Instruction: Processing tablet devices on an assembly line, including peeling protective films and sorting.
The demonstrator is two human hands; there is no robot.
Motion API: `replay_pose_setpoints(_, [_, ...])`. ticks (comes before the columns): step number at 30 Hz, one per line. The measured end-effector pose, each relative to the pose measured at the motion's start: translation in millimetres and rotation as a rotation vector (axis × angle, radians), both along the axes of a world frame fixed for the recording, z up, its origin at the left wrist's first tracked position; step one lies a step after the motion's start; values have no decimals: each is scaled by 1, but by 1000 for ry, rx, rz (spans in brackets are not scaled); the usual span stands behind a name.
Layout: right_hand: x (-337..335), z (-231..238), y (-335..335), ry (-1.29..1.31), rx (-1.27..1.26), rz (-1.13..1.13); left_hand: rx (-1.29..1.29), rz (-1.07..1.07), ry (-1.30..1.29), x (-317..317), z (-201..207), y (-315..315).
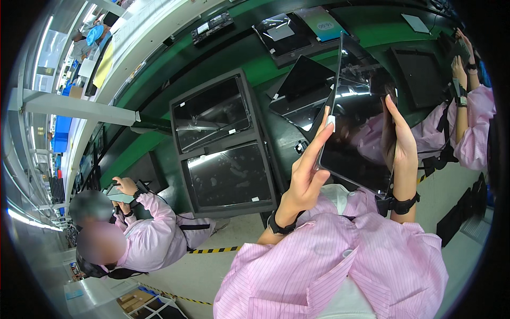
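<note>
A tablet (353, 141) with a glossy black screen is held up and tilted in front of me, mirroring pink cloth and bright light. My left hand (308, 173) grips its left edge, with a small white tab by the fingertips. On the opposite edge, my right hand (402, 135) presses with its fingers stretched upward along the side. Behind the held tablet, more dark tablets (303, 87) lie overlapping on the bench. To the left is a black two-compartment tray (186, 155), with one black tablet in the far compartment and another in the near one.
On the green bench (255, 77), a lit tablet (320, 25) and a dark one (279, 32) lie at the back. A black tray (417, 74) stands right. Co-workers in pink sit at left (154, 228) and right (475, 119), both handling devices. A grey beam (79, 106) juts in from the left.
</note>
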State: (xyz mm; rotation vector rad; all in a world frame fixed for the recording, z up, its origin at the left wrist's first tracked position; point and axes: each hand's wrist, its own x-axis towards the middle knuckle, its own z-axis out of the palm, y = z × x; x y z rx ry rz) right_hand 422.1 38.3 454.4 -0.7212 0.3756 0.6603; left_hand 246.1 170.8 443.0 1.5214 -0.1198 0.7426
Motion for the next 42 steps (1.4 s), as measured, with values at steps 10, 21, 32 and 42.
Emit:
replay_pose_setpoints(10, [-32,45,-7,-453,-145,28,-207,-64,4,-75,-14,-26])
replay_pose_setpoints(21, [-51,30,-14,-813,-439,-49,-110,-73,230,-53,46,47])
replay_pose_setpoints(32, [-73,15,-17,-1230,-433,155,280,415,151,-27,102,76])
replay_pose_setpoints(42, [-16,-13,93,-720,806,793,-28,-46,201,-11,85,-19])
